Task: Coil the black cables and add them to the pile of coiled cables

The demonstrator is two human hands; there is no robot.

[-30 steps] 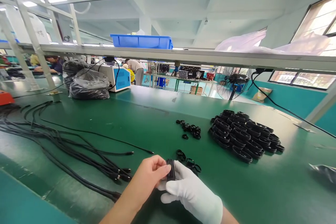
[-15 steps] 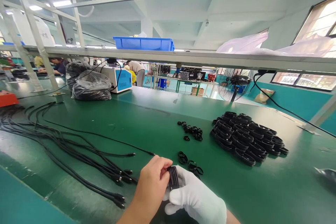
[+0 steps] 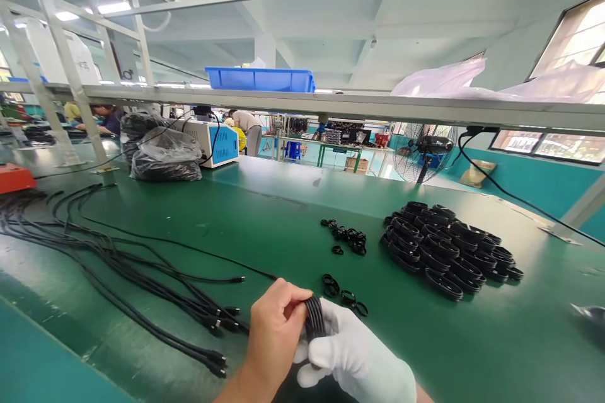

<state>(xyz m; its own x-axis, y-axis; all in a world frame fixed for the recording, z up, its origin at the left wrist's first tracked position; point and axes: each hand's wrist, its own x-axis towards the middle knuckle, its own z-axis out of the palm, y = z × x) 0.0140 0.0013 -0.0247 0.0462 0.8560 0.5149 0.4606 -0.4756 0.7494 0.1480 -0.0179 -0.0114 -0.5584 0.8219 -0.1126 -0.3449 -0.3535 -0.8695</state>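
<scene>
Between my two hands is a coiled black cable (image 3: pixel 314 318), its turns lying side by side. My bare left hand (image 3: pixel 276 327) pinches the coil's upper left edge with thumb and fingers. In a white glove, my right hand (image 3: pixel 352 349) is closed round the coil from the right, thumb in front. Part of the coil is hidden by the fingers. Just beyond my hands lie several small black rings (image 3: pixel 347 297), with another cluster of rings (image 3: pixel 347 234) farther back. To the left, long black cables (image 3: pixel 155 302) with plug ends stretch along the green table (image 3: pixel 227 214).
A heap of coiled cables (image 3: pixel 447 249) lies at the right. Farther back stand plastic-bagged goods (image 3: pixel 165 154) and a blue-and-white machine (image 3: pixel 220 143). A shelf with a blue bin (image 3: pixel 259 80) crosses above the table. Behind it are a fan (image 3: pixel 425 145) and a bending person (image 3: pixel 248 128).
The coil shows slightly more turns side by side between my hands. Both hands keep their grip and have barely moved; the view has shifted a little.
</scene>
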